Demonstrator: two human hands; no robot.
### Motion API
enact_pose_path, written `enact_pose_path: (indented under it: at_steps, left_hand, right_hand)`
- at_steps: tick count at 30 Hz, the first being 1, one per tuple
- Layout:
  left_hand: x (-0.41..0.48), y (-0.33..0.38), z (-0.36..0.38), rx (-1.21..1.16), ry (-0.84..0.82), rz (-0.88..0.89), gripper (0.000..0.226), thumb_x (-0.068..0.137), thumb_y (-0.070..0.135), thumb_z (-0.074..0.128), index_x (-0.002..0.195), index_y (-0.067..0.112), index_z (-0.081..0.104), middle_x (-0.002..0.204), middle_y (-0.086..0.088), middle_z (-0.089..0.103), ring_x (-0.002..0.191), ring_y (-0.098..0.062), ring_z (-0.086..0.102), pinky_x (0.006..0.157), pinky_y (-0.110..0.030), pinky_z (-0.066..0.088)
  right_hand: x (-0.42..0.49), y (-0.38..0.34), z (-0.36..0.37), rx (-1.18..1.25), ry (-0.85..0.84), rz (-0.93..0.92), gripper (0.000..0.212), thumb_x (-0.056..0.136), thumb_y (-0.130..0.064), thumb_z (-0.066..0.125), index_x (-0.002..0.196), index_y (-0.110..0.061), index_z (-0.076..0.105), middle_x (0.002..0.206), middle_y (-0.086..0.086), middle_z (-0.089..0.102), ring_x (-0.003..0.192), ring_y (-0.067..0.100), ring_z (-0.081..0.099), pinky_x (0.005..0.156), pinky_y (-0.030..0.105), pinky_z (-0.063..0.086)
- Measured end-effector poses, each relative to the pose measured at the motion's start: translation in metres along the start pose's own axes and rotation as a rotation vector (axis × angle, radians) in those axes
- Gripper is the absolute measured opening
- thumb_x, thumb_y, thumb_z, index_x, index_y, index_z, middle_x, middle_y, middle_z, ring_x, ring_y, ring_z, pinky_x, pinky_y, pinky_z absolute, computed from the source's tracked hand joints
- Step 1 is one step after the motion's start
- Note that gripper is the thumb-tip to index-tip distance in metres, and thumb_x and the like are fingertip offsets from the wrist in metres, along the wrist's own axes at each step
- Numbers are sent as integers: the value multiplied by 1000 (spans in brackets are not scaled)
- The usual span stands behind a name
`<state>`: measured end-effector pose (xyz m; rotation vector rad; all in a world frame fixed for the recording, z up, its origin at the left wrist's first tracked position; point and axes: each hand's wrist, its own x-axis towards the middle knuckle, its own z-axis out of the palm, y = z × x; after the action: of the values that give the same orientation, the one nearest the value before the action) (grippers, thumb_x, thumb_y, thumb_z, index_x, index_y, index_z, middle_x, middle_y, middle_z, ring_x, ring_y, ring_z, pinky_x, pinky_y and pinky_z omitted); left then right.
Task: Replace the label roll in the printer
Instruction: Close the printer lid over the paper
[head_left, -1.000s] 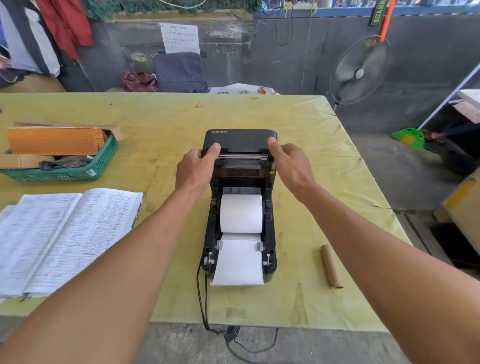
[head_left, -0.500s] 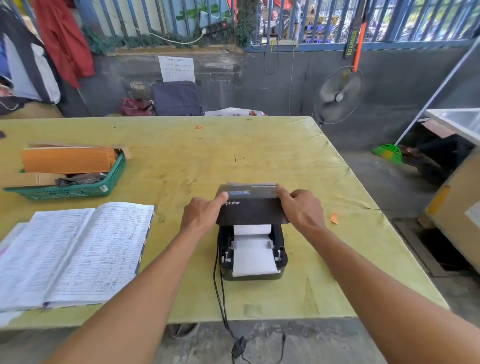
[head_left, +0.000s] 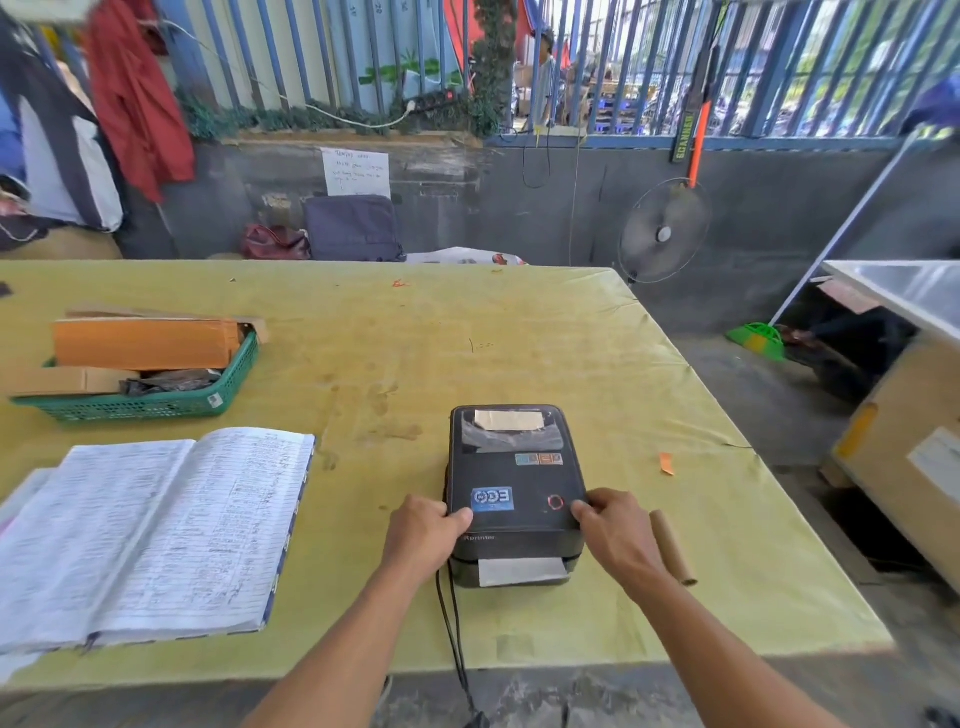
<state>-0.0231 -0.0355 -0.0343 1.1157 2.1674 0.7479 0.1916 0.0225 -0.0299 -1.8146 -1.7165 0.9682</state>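
The black label printer (head_left: 514, 467) sits on the yellow-green table (head_left: 467, 338) with its lid down. A strip of white label paper (head_left: 522, 570) sticks out of its front slot; the roll inside is hidden. My left hand (head_left: 423, 535) grips the lid's front left corner, thumb on top. My right hand (head_left: 613, 532) grips the front right corner in the same way. An empty brown cardboard core (head_left: 672, 545) lies on the table just right of my right hand.
An open handwritten ledger (head_left: 150, 530) lies to the left. A green basket (head_left: 156, 405) with cardboard boxes stands at the far left. The printer's black cable (head_left: 457, 639) runs off the near table edge. A small orange scrap (head_left: 666, 463) lies right of the printer.
Both hands have swung the printer lid from upright down to shut over the roll, leaving only the paper strip showing at the front. The head camera has tilted up.
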Motion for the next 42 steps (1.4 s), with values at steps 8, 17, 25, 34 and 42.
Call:
enact_pose_path:
  at_steps: [8, 17, 25, 34, 42]
  left_hand:
    - [-4, -4, 2, -60, -21, -38, 32, 87, 35, 68, 65, 13, 58, 61, -2, 51, 56, -18, 44, 54, -27, 28]
    - [-12, -4, 6, -82, -4, -60, 37, 90, 34, 64, 71, 3, 59, 69, -12, 60, 63, -24, 48, 58, -29, 33]
    - [-11, -4, 8, -142, -9, -87, 28, 88, 37, 66, 73, 14, 61, 85, -14, 70, 75, -28, 65, 76, -33, 52]
    - [-5, 4, 5, -253, -8, -232, 43, 86, 26, 72, 60, 23, 38, 83, -6, 58, 71, -22, 59, 72, -35, 53]
    - [-10, 4, 9, -431, -27, -297, 13, 88, 23, 71, 86, 16, 61, 96, -10, 64, 76, -24, 63, 65, -34, 44]
  right_hand:
    - [-9, 12, 6, 161, 43, 32, 16, 94, -24, 63, 100, -16, 75, 88, 1, 75, 86, 23, 68, 78, 34, 53]
    - [-10, 16, 15, 182, 68, 73, 31, 97, -34, 60, 112, -10, 73, 99, 8, 76, 91, 31, 72, 87, 43, 56]
    - [-10, 17, 17, 220, 78, 86, 27, 96, -33, 61, 107, -11, 73, 87, 11, 76, 83, 33, 73, 86, 47, 57]
    - [-7, 18, 14, 258, 23, 108, 34, 94, -34, 63, 116, -9, 71, 93, 9, 76, 88, 33, 72, 89, 49, 56]
    - [-4, 20, 12, 274, -28, 117, 36, 93, -38, 64, 118, -12, 68, 99, 8, 74, 94, 31, 71, 88, 50, 57]
